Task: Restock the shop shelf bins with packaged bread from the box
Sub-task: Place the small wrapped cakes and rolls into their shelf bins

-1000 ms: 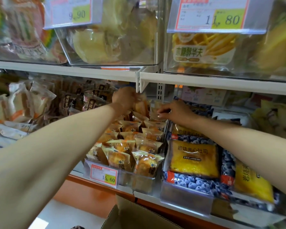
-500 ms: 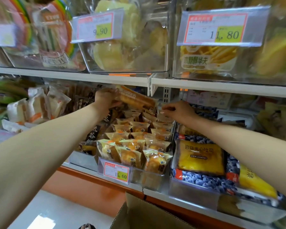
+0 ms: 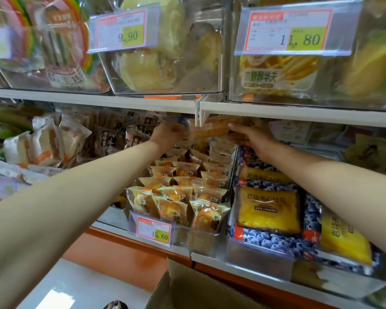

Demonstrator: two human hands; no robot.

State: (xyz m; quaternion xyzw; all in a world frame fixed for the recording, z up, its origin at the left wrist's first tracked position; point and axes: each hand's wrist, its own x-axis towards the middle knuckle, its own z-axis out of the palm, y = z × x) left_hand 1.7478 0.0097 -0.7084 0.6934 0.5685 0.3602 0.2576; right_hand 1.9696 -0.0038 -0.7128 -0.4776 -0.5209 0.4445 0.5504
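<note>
A long packaged bread (image 3: 210, 130) is held level just under the upper shelf edge, above the back of a clear bin (image 3: 194, 236) filled with several small bread packs. My left hand (image 3: 167, 134) grips the package's left end. My right hand (image 3: 247, 134) holds its right end, fingers curled round it. The package is blurred. The cardboard box (image 3: 187, 288) shows at the bottom edge, its flap open and its inside hidden.
A white shelf bracket (image 3: 200, 115) hangs right in front of the package. A bin of blueberry-print toast packs (image 3: 267, 210) sits to the right, dark-wrapped packs (image 3: 118, 134) and white sandwich packs (image 3: 40, 143) to the left. Clear bins with price tags (image 3: 285, 32) fill the upper shelf.
My left hand lifted the long package from the bin's back and swung it level. My right hand left the small packs and took the package's right end.
</note>
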